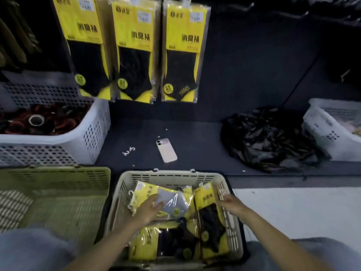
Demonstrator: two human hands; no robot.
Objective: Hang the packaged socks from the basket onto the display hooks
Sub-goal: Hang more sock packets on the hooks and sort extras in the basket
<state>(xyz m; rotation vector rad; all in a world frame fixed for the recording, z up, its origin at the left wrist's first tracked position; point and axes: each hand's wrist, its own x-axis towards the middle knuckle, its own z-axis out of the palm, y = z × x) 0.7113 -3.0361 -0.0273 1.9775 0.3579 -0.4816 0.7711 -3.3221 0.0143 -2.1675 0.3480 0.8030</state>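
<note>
A cream basket [172, 176] in front of me holds several yellow sock packets. My left hand [148, 209] lies flat on a packet of grey socks [175, 202] at the top of the pile, fingers spread over it. My right hand [229, 204] rests on the upper right edge of a packet of black socks [211, 222] that leans against the basket's right wall. Three rows of yellow packets of black socks [134, 49] hang from the display hooks on the dark wall above. The hooks themselves are cut off at the top.
A pink phone [166, 150] and small white hooks [128, 151] lie on the dark shelf. A white basket [93, 130] of dark red items stands left, a green basket [58, 178] below it. A black plastic bag [273, 139] and another white basket [328, 133] sit right.
</note>
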